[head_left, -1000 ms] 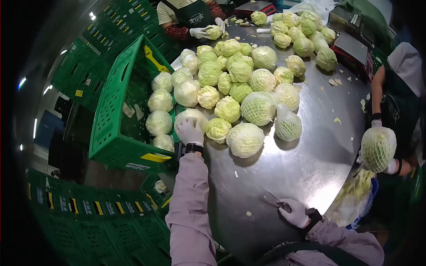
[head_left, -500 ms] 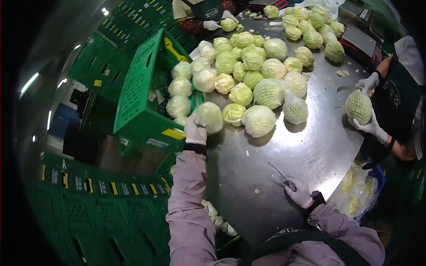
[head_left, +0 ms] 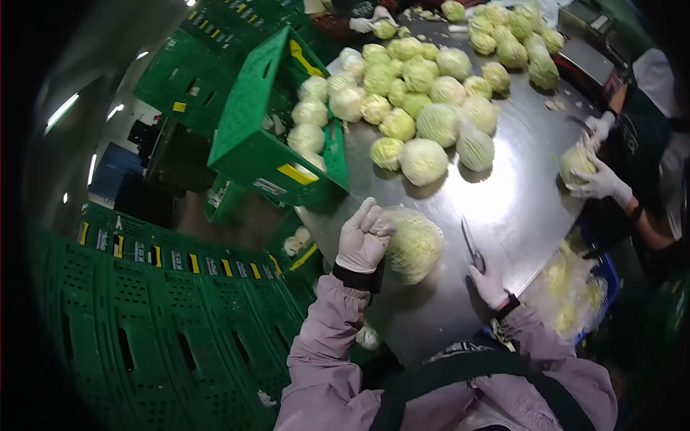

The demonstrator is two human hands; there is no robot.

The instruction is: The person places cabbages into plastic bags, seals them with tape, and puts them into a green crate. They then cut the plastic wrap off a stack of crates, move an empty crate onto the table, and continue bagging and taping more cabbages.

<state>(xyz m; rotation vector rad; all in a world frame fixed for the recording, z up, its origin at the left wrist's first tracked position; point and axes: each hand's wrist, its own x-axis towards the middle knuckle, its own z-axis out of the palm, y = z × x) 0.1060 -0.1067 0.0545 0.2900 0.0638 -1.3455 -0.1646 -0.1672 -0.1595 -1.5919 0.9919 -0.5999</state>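
My left hand (head_left: 364,235), in a white glove, is closed on the wrapping of a pale green cabbage (head_left: 413,246) at the near side of the metal table (head_left: 402,320). The cabbage is just right of my fingers. In my gloved right hand (head_left: 489,282) is a knife (head_left: 471,243), its blade pointing up and away from me. Beyond them lies a pile of cabbages (head_left: 438,123), some in netting or film. A green crate (head_left: 244,129) with wrapped cabbages is tipped at the table's left edge.
At the right a co-worker's gloved hands (head_left: 600,179) hold a cabbage. Another person's hands (head_left: 372,21) are at the far side. A blue-rimmed bin (head_left: 612,287) of leaves and film stands at lower right. Stacked green crates (head_left: 144,316) fill the left.
My left hand has brought the cabbage from beside the crate towards me and to the right. The knife in my right hand now points more upright. The whole view has shifted slightly.
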